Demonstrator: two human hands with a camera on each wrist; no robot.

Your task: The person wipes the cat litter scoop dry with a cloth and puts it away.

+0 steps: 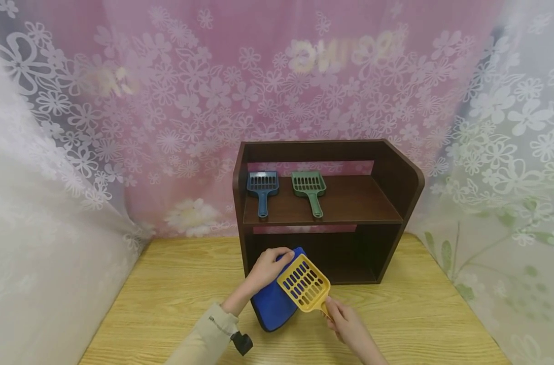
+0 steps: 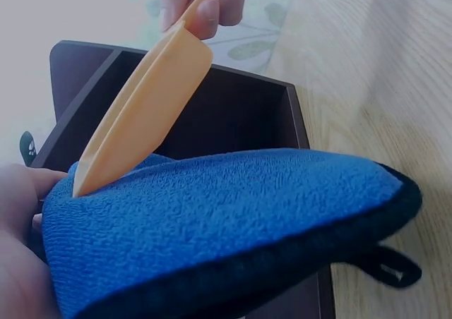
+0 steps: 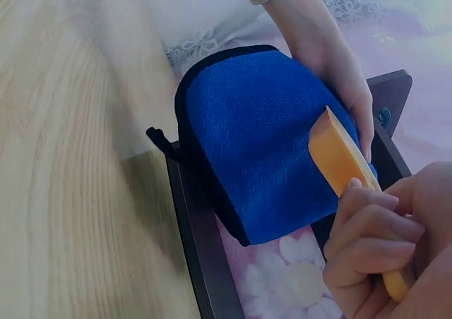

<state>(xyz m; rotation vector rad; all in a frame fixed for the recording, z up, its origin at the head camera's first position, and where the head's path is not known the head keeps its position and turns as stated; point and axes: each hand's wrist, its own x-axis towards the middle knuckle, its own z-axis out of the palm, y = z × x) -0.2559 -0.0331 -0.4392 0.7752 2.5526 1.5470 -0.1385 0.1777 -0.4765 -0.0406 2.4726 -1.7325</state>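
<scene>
My left hand [image 1: 269,267] holds a blue cloth [image 1: 273,305] with black edging and a small black loop, gripping it along its upper edge. In the left wrist view the cloth [image 2: 212,213] shows a fuzzy towel texture. My right hand [image 1: 347,324] grips the handle of a yellow slotted litter scoop [image 1: 304,284]. Seen from the right wrist, the front edge of the scoop [image 3: 339,153] lies against the cloth [image 3: 261,135]. The scoop is tilted, its handle toward the lower right, and both things are held up in front of the shelf.
A dark brown two-tier shelf [image 1: 322,223] stands at the back of the wooden table [image 1: 181,284]. On its upper board lie a blue scoop [image 1: 263,190] and a green scoop [image 1: 310,187], handles forward. Flowered curtains [image 1: 190,101] hang behind and at both sides.
</scene>
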